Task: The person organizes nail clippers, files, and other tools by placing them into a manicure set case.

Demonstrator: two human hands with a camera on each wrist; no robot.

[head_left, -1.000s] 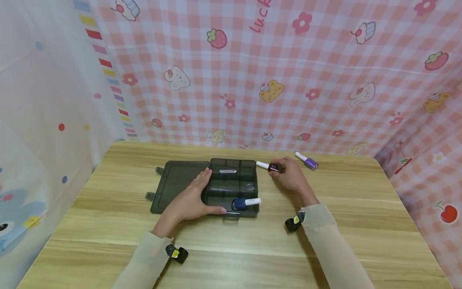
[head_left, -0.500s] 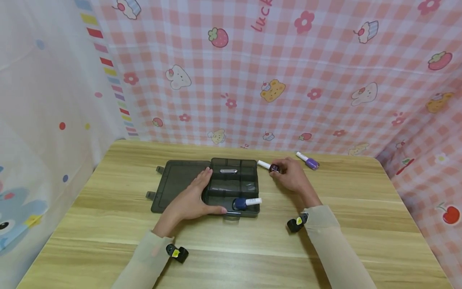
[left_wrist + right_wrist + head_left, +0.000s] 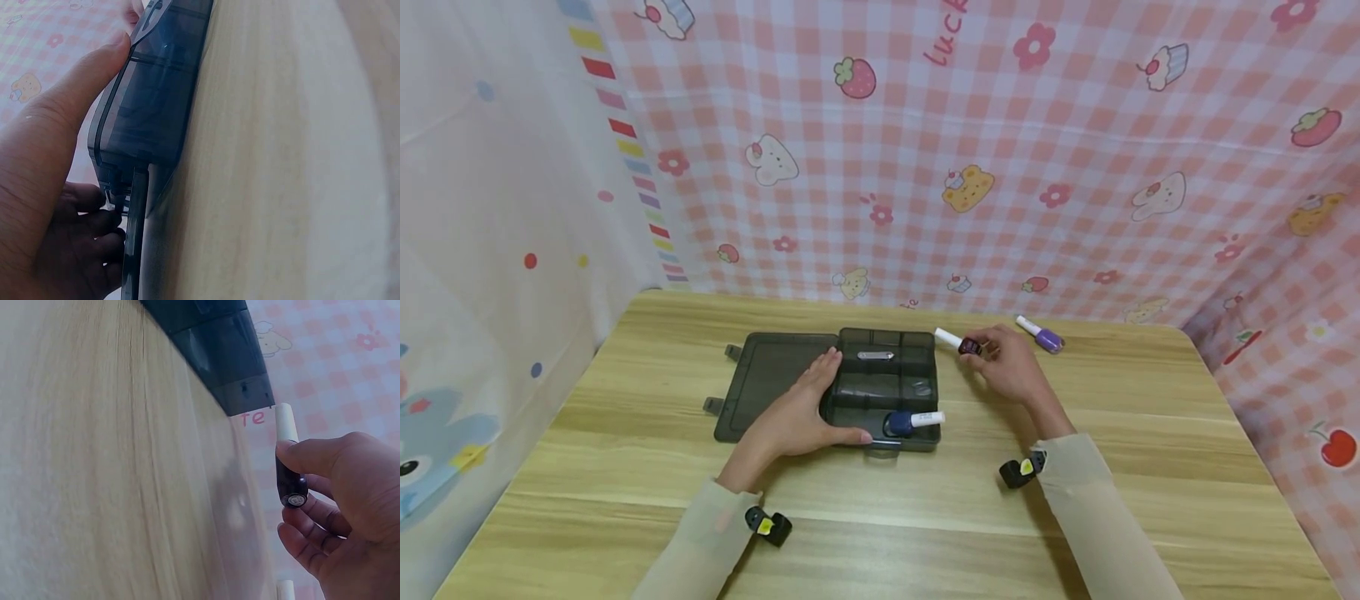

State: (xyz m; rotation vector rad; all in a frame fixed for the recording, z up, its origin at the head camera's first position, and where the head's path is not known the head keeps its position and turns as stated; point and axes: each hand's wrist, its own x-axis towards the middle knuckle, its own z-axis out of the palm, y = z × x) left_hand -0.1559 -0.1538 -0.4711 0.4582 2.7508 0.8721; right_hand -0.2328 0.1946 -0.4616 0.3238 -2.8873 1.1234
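Observation:
A dark translucent compartment box (image 3: 867,387) lies with its lid (image 3: 767,367) folded out to the left. My left hand (image 3: 786,423) rests across the hinge side, fingers straight, with the thumb on the front rim. To the right of the box, my right hand (image 3: 1011,367) pinches a dark red nail polish bottle (image 3: 289,475) between thumb and fingers; its white cap points at the box. A navy nail polish bottle (image 3: 898,423) lies in the front compartment, its white cap on the right wall. What looks like a nail clipper (image 3: 876,356) lies towards the back of the box.
A purple nail polish bottle (image 3: 1047,340) with a white cap lies behind my right hand, near the table's back edge. The wooden table (image 3: 880,533) meets a pink checked cloth (image 3: 880,150) at the back. Two latches (image 3: 712,406) stick out from the lid's left edge.
The dark red nail polish has tilted slightly in my right hand, its cap end rising a little. My right wrist has shifted slightly right. The left hand and the box have stayed still.

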